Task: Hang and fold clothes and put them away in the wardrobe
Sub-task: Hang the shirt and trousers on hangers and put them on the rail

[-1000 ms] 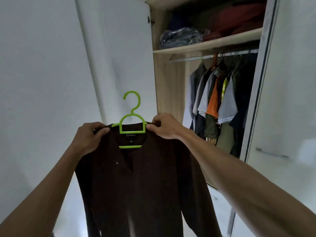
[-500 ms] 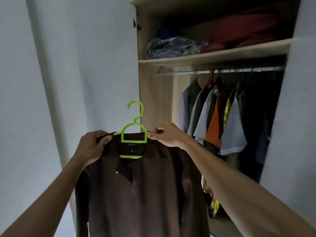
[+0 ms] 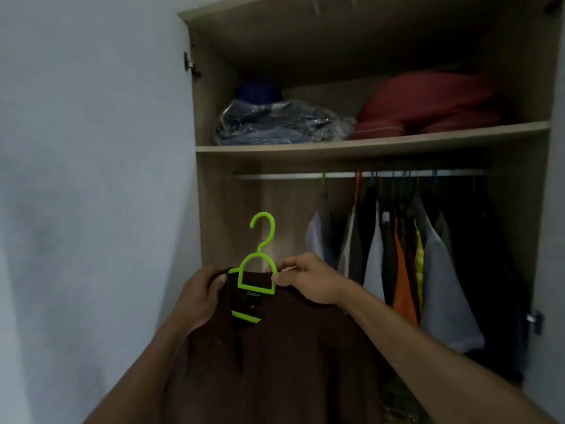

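1. Fingers (image 3: 220,278) of the left hand (image 3: 200,298) curl over the left shoulder of the brown shirt (image 3: 275,356), gripping cloth and hanger arm together, just left of the frame's centre.
2. Thumb and fingers of the right hand (image 3: 308,281) pinch the shirt's other shoulder right beside the green hanger (image 3: 258,270); its knuckles face the camera.
3. Held between the two hands, the hanger stands upright with its hook opening toward the left, and its lower bar shows inside the shirt's open collar.
4. Below the hands, the shirt hangs to the bottom edge of the frame.
5. Behind, the open wardrobe (image 3: 214,194) fills the right and centre of the frame.
6. Its rail (image 3: 275,176) runs under a shelf (image 3: 367,146), with hung clothes (image 3: 403,264) crowded toward the right and bare rail at the left.
7. On the shelf lie a plastic-wrapped bundle (image 3: 281,122) and red cushions (image 3: 428,102).
8. A pale wardrobe door (image 3: 91,179) covers the left of the frame.
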`<state>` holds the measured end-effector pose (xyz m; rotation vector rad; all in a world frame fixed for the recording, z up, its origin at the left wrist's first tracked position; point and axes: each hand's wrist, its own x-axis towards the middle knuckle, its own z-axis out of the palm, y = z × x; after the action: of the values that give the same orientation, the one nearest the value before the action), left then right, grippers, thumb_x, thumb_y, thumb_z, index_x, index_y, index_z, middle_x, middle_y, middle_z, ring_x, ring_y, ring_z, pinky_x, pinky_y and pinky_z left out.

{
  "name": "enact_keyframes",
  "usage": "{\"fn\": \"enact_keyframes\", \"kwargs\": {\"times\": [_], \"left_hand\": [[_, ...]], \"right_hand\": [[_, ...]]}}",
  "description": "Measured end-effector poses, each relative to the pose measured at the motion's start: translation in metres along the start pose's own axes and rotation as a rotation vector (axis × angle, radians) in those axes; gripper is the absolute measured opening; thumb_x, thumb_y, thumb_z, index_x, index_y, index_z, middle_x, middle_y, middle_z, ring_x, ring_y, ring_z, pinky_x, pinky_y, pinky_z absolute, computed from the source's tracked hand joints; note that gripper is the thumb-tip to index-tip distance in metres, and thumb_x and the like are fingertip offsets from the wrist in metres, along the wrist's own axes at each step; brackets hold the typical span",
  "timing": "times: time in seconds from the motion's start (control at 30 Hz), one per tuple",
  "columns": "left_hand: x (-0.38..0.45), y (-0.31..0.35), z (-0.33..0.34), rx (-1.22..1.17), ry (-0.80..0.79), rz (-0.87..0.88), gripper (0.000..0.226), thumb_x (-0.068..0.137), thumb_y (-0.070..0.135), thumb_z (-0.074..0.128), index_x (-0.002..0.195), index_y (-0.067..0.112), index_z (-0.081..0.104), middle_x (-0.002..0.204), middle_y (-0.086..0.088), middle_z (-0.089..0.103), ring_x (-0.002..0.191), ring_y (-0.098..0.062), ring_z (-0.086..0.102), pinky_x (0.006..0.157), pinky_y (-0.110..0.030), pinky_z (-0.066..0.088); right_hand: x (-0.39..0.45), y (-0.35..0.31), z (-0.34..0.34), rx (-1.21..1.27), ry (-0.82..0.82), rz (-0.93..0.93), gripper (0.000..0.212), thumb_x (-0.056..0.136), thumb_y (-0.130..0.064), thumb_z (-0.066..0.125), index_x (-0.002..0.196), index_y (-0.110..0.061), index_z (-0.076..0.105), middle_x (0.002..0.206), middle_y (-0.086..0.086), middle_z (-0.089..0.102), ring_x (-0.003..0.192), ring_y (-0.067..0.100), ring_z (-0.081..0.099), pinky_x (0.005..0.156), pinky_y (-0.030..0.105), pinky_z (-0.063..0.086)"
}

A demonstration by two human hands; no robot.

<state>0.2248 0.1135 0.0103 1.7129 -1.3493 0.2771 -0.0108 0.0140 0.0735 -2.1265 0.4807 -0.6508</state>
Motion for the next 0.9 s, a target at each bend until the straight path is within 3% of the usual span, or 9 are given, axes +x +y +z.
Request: {"fn": "enact_keyframes", "kwargs": {"times": [0.1,0.2,0.3,0.37,0.43,0.53,0.7,0.8,0.9], "left_hand": [[0.046,-0.015,0.032,-0.105,0.024,0.043,0.02,0.1,0.01,0.054,0.113,0.009,0.07,0.1,0.002,0.065,0.094,-0.016,0.06,0.072,-0.003,0.036],[0.091,-0.029,0.065,-0.203,-0.037,0.083,0.027,0.102,0.013,0.05,0.123,0.013,0.066,0.113,0.003,0.067,0.104,-0.01,0.06,0.086,-0.019,0.045],[0.135,-0.04,0.093,-0.241,-0.08,0.083,0.035,0.103,0.018,0.049,0.136,0.011,0.058,0.126,0.0,0.064,0.116,-0.011,0.058,0.095,-0.022,0.043],[0.163,-0.048,0.109,-0.255,-0.088,0.086,0.038,0.103,0.018,0.051,0.14,0.012,0.055,0.132,0.001,0.062,0.123,-0.012,0.056,0.102,-0.025,0.043],[0.196,-0.053,0.119,-0.227,-0.123,0.106,0.039,0.102,0.018,0.052,0.141,0.015,0.054,0.133,0.005,0.061,0.127,-0.013,0.055,0.106,-0.03,0.044],[0.245,-0.054,0.127,-0.179,-0.154,0.156,0.039,0.102,0.015,0.051,0.14,0.018,0.055,0.127,0.015,0.058,0.127,-0.01,0.054,0.103,-0.022,0.042],[0.307,-0.055,0.152,-0.138,-0.197,0.224,0.036,0.102,0.02,0.051,0.136,0.028,0.059,0.122,0.013,0.066,0.122,-0.006,0.056,0.098,-0.024,0.046],[0.346,-0.061,0.166,-0.108,-0.164,0.204,0.036,0.102,0.021,0.05,0.137,0.023,0.059,0.125,0.0,0.068,0.121,-0.018,0.061,0.097,-0.029,0.047],[0.387,-0.061,0.171,-0.034,-0.067,0.206,0.046,0.102,0.021,0.051,0.147,0.016,0.046,0.145,-0.014,0.053,0.134,-0.03,0.048,0.105,-0.031,0.04]], "right_hand": [[0.04,0.013,-0.002,0.052,0.101,0.031,0.009,0.095,-0.013,0.065,0.097,-0.015,0.074,0.09,0.009,0.07,0.085,0.017,0.063,0.081,0.029,0.05],[0.079,0.027,-0.006,0.112,0.196,0.055,0.017,0.094,-0.007,0.065,0.084,-0.019,0.071,0.077,-0.001,0.069,0.078,0.011,0.064,0.076,0.022,0.052],[0.12,0.038,-0.012,0.126,0.299,0.075,0.016,0.093,-0.006,0.067,0.082,-0.018,0.071,0.085,0.004,0.07,0.089,0.018,0.065,0.092,0.037,0.054],[0.151,0.048,-0.018,0.124,0.375,0.082,0.015,0.09,-0.007,0.068,0.079,-0.016,0.073,0.086,0.007,0.071,0.088,0.02,0.066,0.093,0.04,0.054],[0.182,0.052,-0.028,0.122,0.437,0.092,0.009,0.088,-0.008,0.069,0.084,-0.004,0.076,0.084,0.01,0.07,0.084,0.021,0.063,0.085,0.038,0.054],[0.225,0.055,-0.043,0.106,0.53,0.106,0.02,0.086,-0.011,0.068,0.09,0.008,0.073,0.083,0.021,0.072,0.076,0.019,0.057,0.067,0.035,0.049],[0.291,0.057,-0.069,0.05,0.642,0.148,0.024,0.086,-0.014,0.064,0.062,-0.011,0.066,0.073,0.004,0.066,0.08,0.023,0.065,0.064,0.028,0.044],[0.318,0.059,-0.084,0.052,0.702,0.177,0.013,0.086,-0.018,0.062,0.081,-0.008,0.068,0.088,0.007,0.068,0.09,0.027,0.066,0.067,0.027,0.044],[0.349,0.063,-0.098,0.037,0.788,0.185,0.022,0.086,-0.019,0.06,0.098,-0.002,0.068,0.106,0.014,0.069,0.104,0.032,0.067,0.076,0.033,0.052]]}}
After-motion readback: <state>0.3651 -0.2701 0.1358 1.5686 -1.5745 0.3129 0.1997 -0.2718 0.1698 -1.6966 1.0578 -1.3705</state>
